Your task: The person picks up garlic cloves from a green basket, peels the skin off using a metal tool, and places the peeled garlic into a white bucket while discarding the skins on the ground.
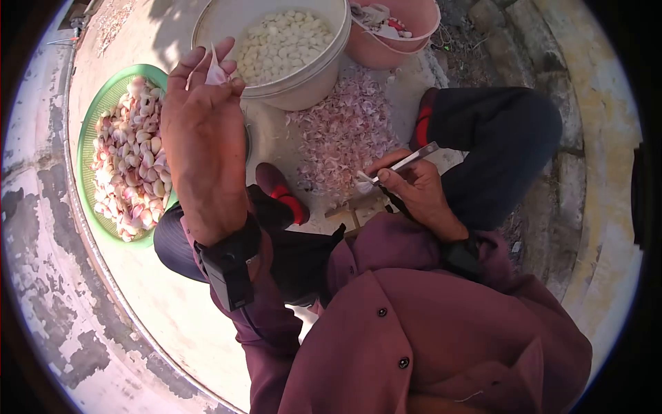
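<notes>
Left hand (203,121) half-curled, pinching clove (215,74), right of basket (84,155); right hand (420,193) closed round knife (416,156), white scrap (363,185) just left, hold unclear.

Open air lies between left hand (205,121) and right hand (419,192); white bucket (303,92) obstructs beyond.

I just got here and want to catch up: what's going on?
The person's left hand holds up a garlic clove; the right hand holds a knife, a pale scrap at its tip. Unpeeled cloves lie in the green basket, peeled cloves in the white bucket. Loose skins cover the ground beside the bucket.
</notes>
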Demonstrator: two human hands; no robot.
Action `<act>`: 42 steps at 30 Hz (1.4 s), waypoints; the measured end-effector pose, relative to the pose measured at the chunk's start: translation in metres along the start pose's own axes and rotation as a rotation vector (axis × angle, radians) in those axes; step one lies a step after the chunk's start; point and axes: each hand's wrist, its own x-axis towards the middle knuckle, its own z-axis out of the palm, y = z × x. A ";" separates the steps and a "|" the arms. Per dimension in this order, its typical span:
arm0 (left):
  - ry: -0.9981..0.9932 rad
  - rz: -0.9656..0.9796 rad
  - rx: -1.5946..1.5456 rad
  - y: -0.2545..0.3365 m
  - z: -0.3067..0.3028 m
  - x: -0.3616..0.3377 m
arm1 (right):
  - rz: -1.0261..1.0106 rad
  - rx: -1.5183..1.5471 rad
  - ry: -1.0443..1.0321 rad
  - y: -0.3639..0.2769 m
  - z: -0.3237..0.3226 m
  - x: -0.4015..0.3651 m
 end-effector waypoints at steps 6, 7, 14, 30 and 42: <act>0.142 -0.205 -0.093 -0.047 0.010 -0.083 | -0.054 -0.090 -0.064 -0.008 0.005 0.006; 0.156 -0.254 -0.128 -0.051 0.008 -0.096 | -0.097 -0.133 -0.056 -0.010 0.005 0.006; 0.250 -0.288 -0.072 -0.068 0.003 -0.147 | -0.175 0.008 -0.133 -0.028 0.023 0.004; 0.142 -0.170 0.124 -0.055 0.005 -0.162 | -0.338 -0.086 -0.357 -0.058 0.040 0.003; 0.066 -0.117 0.163 -0.060 0.007 -0.163 | -0.141 0.048 -0.257 -0.054 0.037 -0.008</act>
